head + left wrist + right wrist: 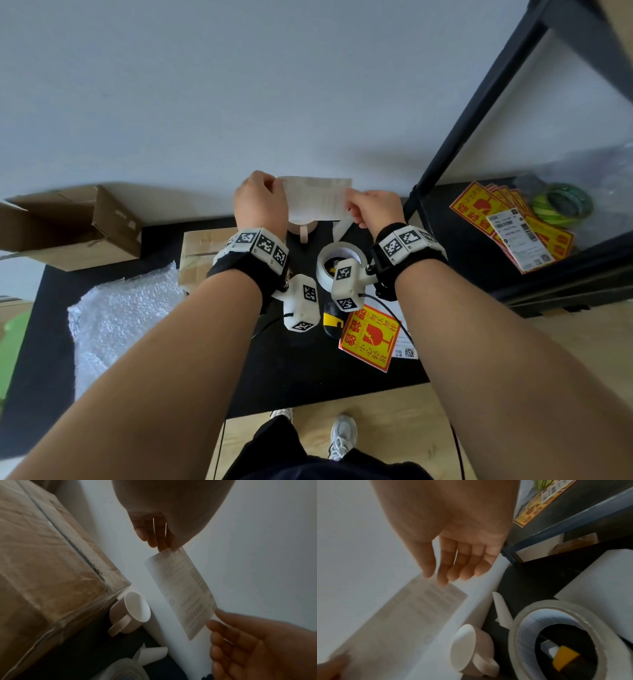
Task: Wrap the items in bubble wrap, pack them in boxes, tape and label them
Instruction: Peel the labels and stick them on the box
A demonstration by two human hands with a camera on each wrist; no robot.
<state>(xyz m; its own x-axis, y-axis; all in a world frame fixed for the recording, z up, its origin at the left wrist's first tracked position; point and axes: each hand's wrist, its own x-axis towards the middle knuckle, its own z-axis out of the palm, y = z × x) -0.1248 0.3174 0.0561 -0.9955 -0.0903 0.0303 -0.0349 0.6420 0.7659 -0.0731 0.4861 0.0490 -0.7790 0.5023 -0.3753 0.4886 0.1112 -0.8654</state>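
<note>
Fingertips (442, 580) of the right hand (371, 209) pinch one short edge of the shipping label (317, 198) while the left hand (260, 204) pinches the opposite edge, holding the sheet up between them above the taped box (202, 253). Nearer than the box lie a roll of clear tape (334, 262) and a fragile sticker (370, 337) — just beyond it, a white mug (131, 614) on its side. Thin and limp, the label will likely curl or stick to itself, so grip its edges.
</note>
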